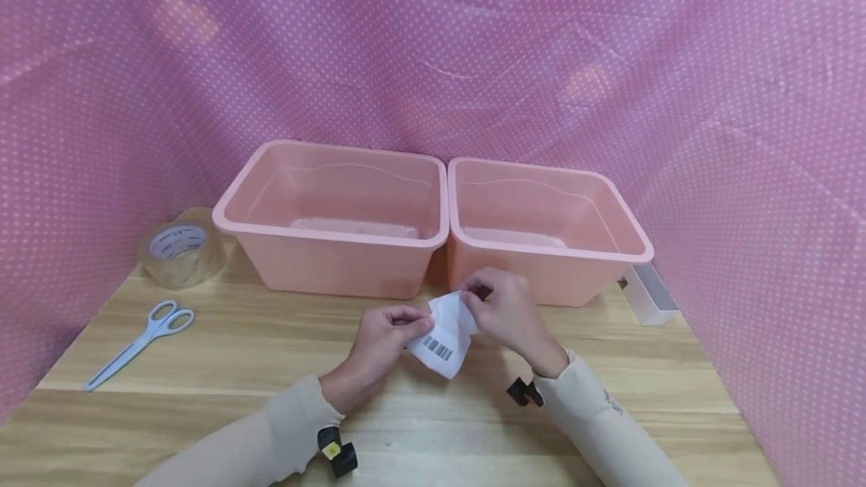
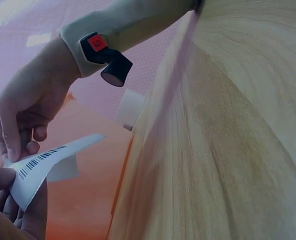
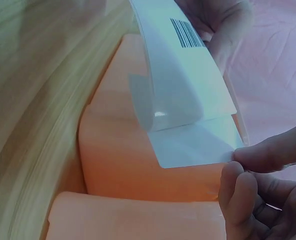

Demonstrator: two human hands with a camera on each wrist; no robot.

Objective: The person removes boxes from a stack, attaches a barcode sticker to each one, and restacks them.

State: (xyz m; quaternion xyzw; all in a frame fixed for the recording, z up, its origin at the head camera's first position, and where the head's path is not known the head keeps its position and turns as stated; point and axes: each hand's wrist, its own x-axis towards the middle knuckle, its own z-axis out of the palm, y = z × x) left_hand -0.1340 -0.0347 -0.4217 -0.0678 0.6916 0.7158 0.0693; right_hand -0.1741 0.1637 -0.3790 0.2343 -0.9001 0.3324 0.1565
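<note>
Both hands hold a white barcode label [image 1: 452,320] above the table, in front of the two bins. My left hand [image 1: 376,343] pinches its left edge between thumb and fingers, beside the printed barcode. At the upper right edge, my right hand [image 1: 506,313] grips a corner with thumb and fingertips. The right wrist view shows the label [image 3: 185,82] bent, with a pale flat flap [image 3: 193,147] at its end running to the right thumb. In the left wrist view the label [image 2: 30,186] curves away from the left thumb.
Two pink bins [image 1: 338,265] [image 1: 528,254] stand side by side at the back. On the left lie a roll of clear tape [image 1: 192,269] and light-blue scissors [image 1: 138,343]. A white box [image 1: 648,295] stands beside the right bin. Pink dotted cloth [image 1: 433,43] surrounds the wooden table [image 1: 271,352].
</note>
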